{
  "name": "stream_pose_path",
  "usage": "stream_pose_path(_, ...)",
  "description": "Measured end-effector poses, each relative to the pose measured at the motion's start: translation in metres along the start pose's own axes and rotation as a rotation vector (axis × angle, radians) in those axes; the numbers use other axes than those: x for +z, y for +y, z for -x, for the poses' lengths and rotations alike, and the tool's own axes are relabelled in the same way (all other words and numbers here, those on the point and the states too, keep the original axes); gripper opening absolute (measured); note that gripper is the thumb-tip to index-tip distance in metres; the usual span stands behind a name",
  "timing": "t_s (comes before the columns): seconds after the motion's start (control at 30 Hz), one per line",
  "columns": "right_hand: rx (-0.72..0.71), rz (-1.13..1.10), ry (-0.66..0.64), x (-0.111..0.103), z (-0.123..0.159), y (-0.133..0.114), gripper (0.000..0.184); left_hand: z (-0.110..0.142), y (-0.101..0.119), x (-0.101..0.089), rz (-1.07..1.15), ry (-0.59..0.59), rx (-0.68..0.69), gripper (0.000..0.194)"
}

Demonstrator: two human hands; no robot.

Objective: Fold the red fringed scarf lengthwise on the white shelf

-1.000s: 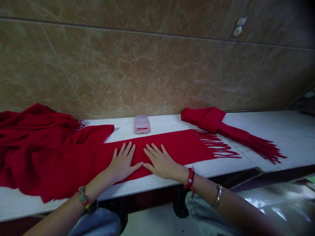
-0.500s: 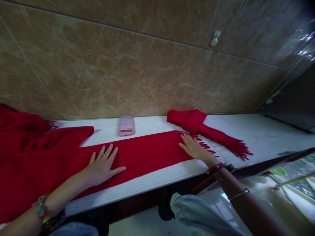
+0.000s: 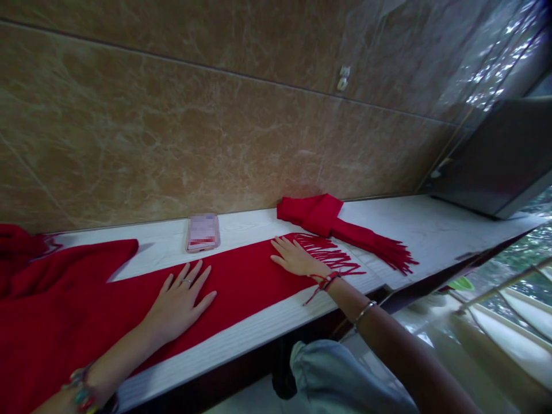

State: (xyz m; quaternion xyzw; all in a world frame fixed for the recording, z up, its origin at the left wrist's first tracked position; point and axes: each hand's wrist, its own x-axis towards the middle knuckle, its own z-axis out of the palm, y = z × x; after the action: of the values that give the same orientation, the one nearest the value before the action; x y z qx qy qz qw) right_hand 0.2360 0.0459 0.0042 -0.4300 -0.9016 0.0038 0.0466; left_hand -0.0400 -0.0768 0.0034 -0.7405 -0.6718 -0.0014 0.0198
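Observation:
A red fringed scarf [image 3: 241,282] lies spread along the white tabletop, its tassels pointing right. My left hand [image 3: 179,302] rests flat on the scarf's middle stretch, fingers spread, with a ring on one finger. Farther right, my right hand [image 3: 297,257] lies flat near the fringed end, fingers extended. Neither hand grips the cloth. To the left, the scarf runs into a loose, rumpled heap of red fabric, partly cut off by the picture's edge. Behind the tassels is a second red scarf [image 3: 313,213], folded, with its fringe trailing right.
A phone in a pink case [image 3: 203,232] lies by the brown marbled wall [image 3: 172,144]. At the table's right end stands a dark grey box-shaped object [image 3: 495,161]. A green bowl-like thing [image 3: 460,283] sits low beyond the table's front edge [image 3: 259,330].
My right hand has slid rightward along the scarf to near its fringe, then slightly back, parting from my left hand. The view has turned to the right.

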Motion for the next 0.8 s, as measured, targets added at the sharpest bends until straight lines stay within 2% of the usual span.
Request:
stream_pose_path(0.1, 0.017, 0.046, 0.02, 0.001, 0.027, 0.013, 0.059, 0.009, -0.004, 0.004, 0.008, 0.048, 0.058, 0.059)
stream_pose_path(0.23, 0.039, 0.053, 0.071, 0.005, 0.055, 0.004, 0.059, 0.017, -0.007, 0.008, 0.016, 0.045, 0.091, 0.06)
stream_pose_path(0.37, 0.057, 0.057, 0.084, 0.009, 0.055, 0.006, 0.061, 0.015, -0.009, 0.006, 0.035, -0.052, 0.075, 0.062)
stream_pose_path(0.47, 0.087, 0.073, 0.086, 0.009, 0.044, 0.021, 0.057, 0.012, -0.015, 0.004, 0.054, -0.089, -0.016, 0.064)
stream_pose_path(0.57, 0.123, 0.111, 0.086, 0.002, 0.04, 0.04, 0.045, 0.013, -0.024, 0.003, 0.05, -0.073, -0.117, 0.064)
stream_pose_path(0.67, 0.164, 0.143, 0.094, -0.01, 0.048, 0.056, 0.032, 0.017, -0.033, 0.003, 0.049, -0.071, -0.161, 0.067)
stream_pose_path(0.8, 0.199, 0.171, 0.089, -0.025, 0.07, 0.069, 0.031, 0.019, -0.038, 0.006, 0.065, -0.054, -0.177, 0.069)
